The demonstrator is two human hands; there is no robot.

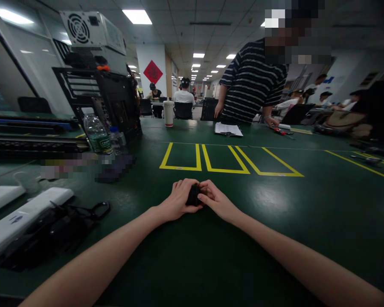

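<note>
L forearm [115, 253] & R forearm [284, 247] come in from near L & near R, hands meeting abt mid-scene. L hand [176, 202] & R hand [219, 202] both hold a small blk item [193, 196] btwn them, over the middle of the green surface [185, 264]. L fingers clamped round its left & far side, thumb on near side; R fingers clamped on its right side, tips bunched. Item mostly hidden, can't tell what it is or if it touches the surface.

Just far of hands: 3 frames of yellow tape [228, 171] side by side; more tape lines far R. Near L: long white bar [35, 215] w/ blk gear [59, 228] right beside it. Far L: clear bottle [97, 134] w/ green label, smaller blue-cap bottle [117, 141] next to it, then blk PC case [117, 100] w/ metal PSU [92, 30] atop the stack. Far side: white cup [168, 114] upright, clipboard [228, 129] w/ paper, red tool [283, 132] to its right. Person in striped tee [252, 81] stands at far edge, one hand near the tool. Others seated in bkgd; red sign [152, 71] on pillar.
</note>
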